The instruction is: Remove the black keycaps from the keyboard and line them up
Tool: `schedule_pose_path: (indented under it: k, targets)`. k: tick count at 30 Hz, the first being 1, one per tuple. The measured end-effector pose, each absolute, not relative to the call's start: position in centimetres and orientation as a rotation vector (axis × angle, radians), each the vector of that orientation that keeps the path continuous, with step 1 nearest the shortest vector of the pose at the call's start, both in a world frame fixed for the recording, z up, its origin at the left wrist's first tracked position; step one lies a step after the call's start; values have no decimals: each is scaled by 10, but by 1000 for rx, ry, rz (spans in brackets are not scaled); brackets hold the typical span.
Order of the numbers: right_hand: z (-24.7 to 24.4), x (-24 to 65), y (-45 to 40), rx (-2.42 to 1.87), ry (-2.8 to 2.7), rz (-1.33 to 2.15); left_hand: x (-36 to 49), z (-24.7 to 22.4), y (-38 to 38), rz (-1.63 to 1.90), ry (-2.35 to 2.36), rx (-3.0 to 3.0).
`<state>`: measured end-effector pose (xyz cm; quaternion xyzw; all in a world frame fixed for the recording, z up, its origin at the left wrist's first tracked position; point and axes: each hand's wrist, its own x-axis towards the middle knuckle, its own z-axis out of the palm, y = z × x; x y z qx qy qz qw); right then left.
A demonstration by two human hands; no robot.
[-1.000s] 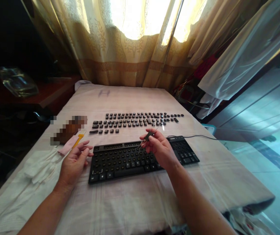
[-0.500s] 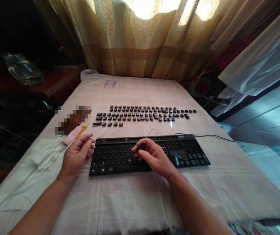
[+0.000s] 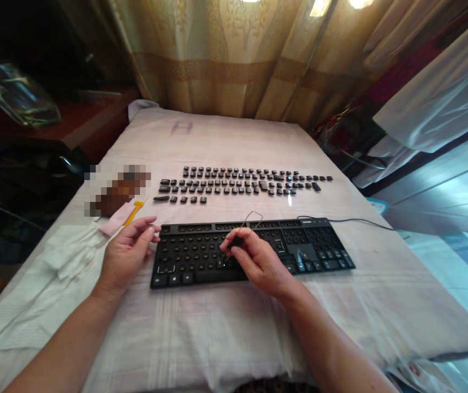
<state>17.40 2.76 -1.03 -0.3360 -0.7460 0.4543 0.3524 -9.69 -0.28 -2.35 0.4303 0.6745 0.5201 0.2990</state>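
A black keyboard lies on the cloth-covered bed, most of its left keys off and bare mounts showing; keys remain in the bottom row and at the right. My right hand is over its middle, closed on a wire keycap puller with a dark grip. One wire loop points up and away; the other end reaches down to a key. My left hand rests at the keyboard's left edge, fingers loosely bent and apart, with nothing in it. Beyond the keyboard, loose black keycaps lie in rows.
A yellow-handled tool lies on a pink cloth at the left, beside a white cloth and a pixelated brown item. The keyboard's cable runs right. Curtains hang at the back.
The view has tipped slightly downward. My right hand stays over the middle of the keyboard with the puller, and my left hand remains at the keyboard's left edge.
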Motion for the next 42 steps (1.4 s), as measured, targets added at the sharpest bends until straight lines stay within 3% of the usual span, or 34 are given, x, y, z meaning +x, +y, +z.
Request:
schedule_pose_path:
  k: [6,17,27,36,42]
  targets:
    - [-2,167,23,-754,-2156,960,-98,-21,-4,1335,1808,1134]
    - [-1,166,29,-772,-2236,1029,-98,-23,-3,1336,1818,1158]
    - [-9,166,24,-818,-2097,1023,-92,-23,-11,1179,1985,1584]
    - [-17,165,18,-846,-1977,1005,-90,-33,-6,1001,1852,2037]
    - [-16,163,17,-859,-1661,1236,-90,-35,-7,986,1868,2056]
